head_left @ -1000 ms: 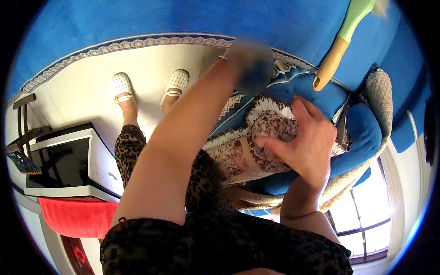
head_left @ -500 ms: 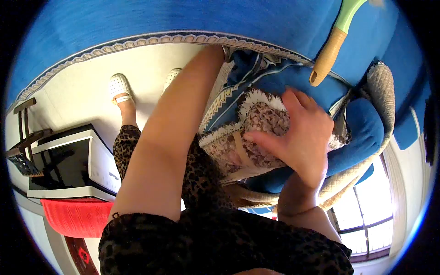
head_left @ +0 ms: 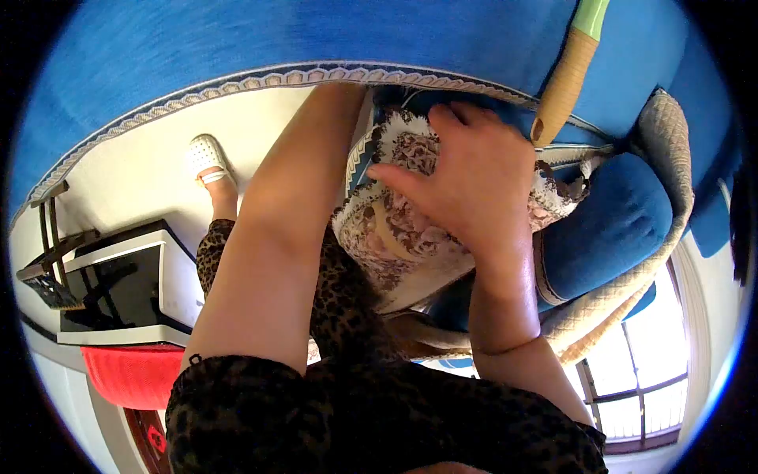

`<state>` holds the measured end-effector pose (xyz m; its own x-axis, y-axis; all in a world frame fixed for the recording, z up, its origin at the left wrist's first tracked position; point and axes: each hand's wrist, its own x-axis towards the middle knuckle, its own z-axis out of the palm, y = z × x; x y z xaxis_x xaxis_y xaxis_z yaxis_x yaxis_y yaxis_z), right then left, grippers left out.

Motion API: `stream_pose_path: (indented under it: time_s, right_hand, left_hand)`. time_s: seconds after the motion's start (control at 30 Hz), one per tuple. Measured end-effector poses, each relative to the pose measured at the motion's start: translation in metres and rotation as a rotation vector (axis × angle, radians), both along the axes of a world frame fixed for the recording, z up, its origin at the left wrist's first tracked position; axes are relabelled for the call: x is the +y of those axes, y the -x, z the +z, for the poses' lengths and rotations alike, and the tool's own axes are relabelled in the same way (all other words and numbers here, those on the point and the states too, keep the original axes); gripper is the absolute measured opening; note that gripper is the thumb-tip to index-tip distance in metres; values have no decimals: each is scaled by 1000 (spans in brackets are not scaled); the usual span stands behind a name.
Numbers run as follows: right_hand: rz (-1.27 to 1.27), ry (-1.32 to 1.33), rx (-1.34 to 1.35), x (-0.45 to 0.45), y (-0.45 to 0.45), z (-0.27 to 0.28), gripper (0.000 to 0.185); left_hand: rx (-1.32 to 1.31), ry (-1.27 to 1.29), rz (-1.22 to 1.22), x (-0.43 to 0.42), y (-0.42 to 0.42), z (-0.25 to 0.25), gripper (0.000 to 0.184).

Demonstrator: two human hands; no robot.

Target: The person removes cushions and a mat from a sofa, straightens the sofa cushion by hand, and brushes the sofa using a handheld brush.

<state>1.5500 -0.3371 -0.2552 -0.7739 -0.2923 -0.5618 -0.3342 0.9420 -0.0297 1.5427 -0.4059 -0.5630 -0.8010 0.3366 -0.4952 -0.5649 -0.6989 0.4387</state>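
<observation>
My right hand [head_left: 478,174] lies palm down on a floral cloth [head_left: 395,233] with a white fringed edge. Its thumb stretches away from the fingers, whose tips bend at the cloth's far side. My left forearm [head_left: 304,182] reaches to the patterned trim of the blue sofa cover [head_left: 260,39], and the left hand is hidden past that edge. Close to my right fingers, on the blue fabric, rests a tool with a ribbed tan grip [head_left: 568,79] and a green neck; its head is out of frame.
A blue cushioned armrest [head_left: 608,225] and a beige quilted cover [head_left: 667,150] are on the right, near a window [head_left: 636,387]. On the left stand a black-topped white table [head_left: 118,288], a dark wooden stand [head_left: 55,268] and a red cover [head_left: 130,375]. One white clog [head_left: 207,158] shows on the floor.
My right hand has shifted left and slightly up over the floral cloth, which has moved left too. The left forearm has swung a little left and now hides the second clog.
</observation>
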Motion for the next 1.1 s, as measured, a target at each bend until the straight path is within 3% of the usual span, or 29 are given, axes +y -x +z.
stream_pose_path:
  time_s: [0.23, 0.4, 0.57, 0.67, 0.77, 0.87, 0.93, 1.03, 1.1]
  right_hand:
    - [4, -50, -9, -3, 1, -10, 65]
    - [18, -114, -66, -4, 4, -14, 63]
    - [-96, -139, -184, -12, 6, -19, 52]
    - [-118, 341, 208, 1, -17, -8, 39]
    - [-1, 537, 429, 30, -46, -2, 35]
    - [-12, 286, 545, 48, -65, -4, 38]
    - [-98, 354, 513, 54, -67, -13, 39]
    - [-108, 402, 504, 65, -70, -22, 40]
    - [-90, 416, 513, 65, -71, -24, 40]
  left_hand:
    - [-192, -70, -191, -14, -101, -9, 45]
    - [-131, 0, -36, 13, -44, -23, 47]
    - [-173, -48, -85, 7, -47, -39, 48]
    - [-266, -128, -150, 5, -90, -45, 48]
    - [-373, -254, -180, 10, -146, -50, 49]
    - [-435, -565, -149, 15, -193, -47, 50]
    - [-376, -40, -261, 16, -179, 29, 49]
    - [338, 727, -322, 37, -202, 16, 44]
    - [256, 627, -433, 28, -181, 27, 37]
